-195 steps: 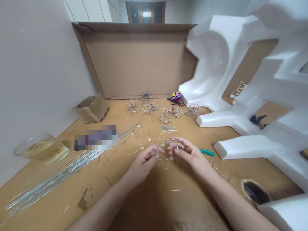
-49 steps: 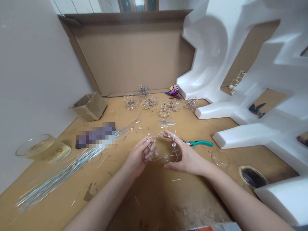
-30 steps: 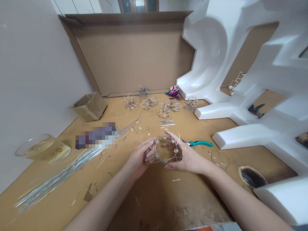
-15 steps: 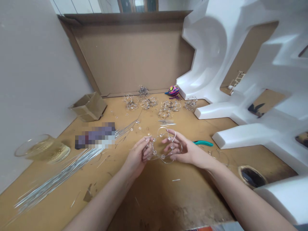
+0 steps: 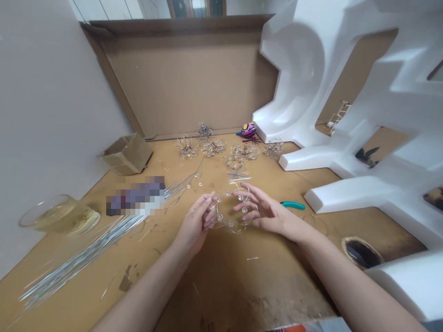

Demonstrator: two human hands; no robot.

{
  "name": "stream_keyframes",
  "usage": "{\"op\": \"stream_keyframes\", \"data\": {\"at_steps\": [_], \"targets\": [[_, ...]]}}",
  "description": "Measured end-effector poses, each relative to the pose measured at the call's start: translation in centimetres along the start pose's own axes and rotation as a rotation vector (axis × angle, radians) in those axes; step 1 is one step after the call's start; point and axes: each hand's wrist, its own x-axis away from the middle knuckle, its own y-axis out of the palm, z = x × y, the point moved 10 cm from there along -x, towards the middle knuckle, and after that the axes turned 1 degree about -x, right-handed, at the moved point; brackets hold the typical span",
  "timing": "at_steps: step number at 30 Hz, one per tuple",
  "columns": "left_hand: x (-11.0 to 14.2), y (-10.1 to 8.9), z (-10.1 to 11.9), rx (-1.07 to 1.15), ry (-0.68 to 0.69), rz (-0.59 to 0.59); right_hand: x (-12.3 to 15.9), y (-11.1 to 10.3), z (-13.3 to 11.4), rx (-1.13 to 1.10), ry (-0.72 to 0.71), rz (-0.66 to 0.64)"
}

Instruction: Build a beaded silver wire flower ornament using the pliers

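Gripping beaded wire ring (image 5: 230, 224), teal pliers (image 5: 292, 205) nearby

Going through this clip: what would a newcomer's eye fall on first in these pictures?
A large white foam cutout towers along the right side of the tan work surface. At the centre, the left hand and right hand are at a wire loop strung with clear beads. Similar wire clusters lie in a row toward the back, beside a small bright pink-and-blue figure.
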Motion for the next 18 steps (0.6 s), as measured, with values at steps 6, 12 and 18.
{"op": "stream_keyframes", "data": {"at_steps": [6, 12, 18], "targets": [[0.4, 1.1, 0.2, 0.075, -0.025, -0.057, 0.0, 0.7, 0.2, 0.374, 0.018, 0.073], [0.7, 1.3, 0.6, -0.078, 0.034, -0.043, -0.1, 0.0, 0.4, 0.621, 0.016, 0.192], [0.8, 1.8, -0.5, -0.096, -0.047, -0.112, -0.1, 0.0, 0.6, 0.736, -0.007, 0.190]]}}
